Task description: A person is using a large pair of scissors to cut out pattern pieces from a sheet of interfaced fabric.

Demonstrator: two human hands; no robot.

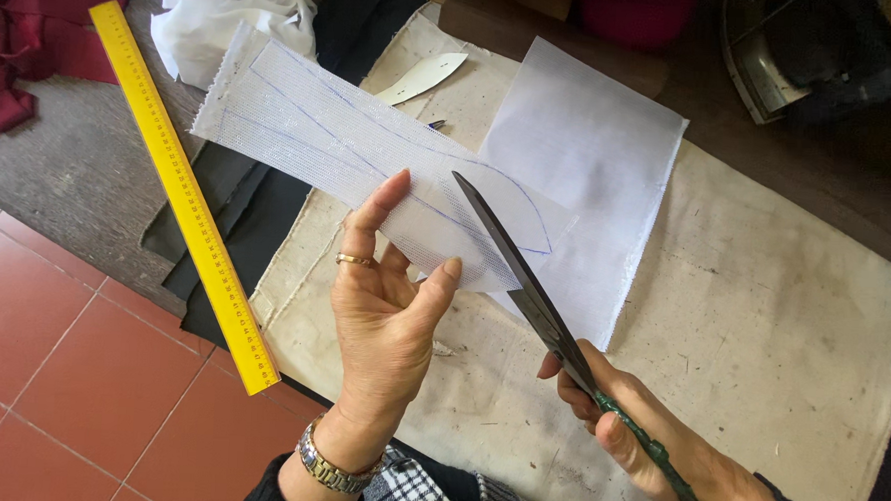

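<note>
My left hand (pixel 383 308), with a ring and a wristwatch, pinches the near edge of a strip of white mesh fabric (pixel 320 135) marked with curved blue pen lines, holding it up above the table. My right hand (pixel 648 440) grips the green handles of large dark scissors (pixel 525 274). The blades point up and away, their tip lying against the mesh near a blue line, just right of my left fingers.
A cream cloth (pixel 763 314) covers the table, with a larger white fabric sheet (pixel 590 157) on it. A long yellow ruler (pixel 183 189) lies across black cloth at the left. A white paper pattern piece (pixel 423 77), crumpled white fabric and maroon cloth lie beyond. Red floor tiles show at lower left.
</note>
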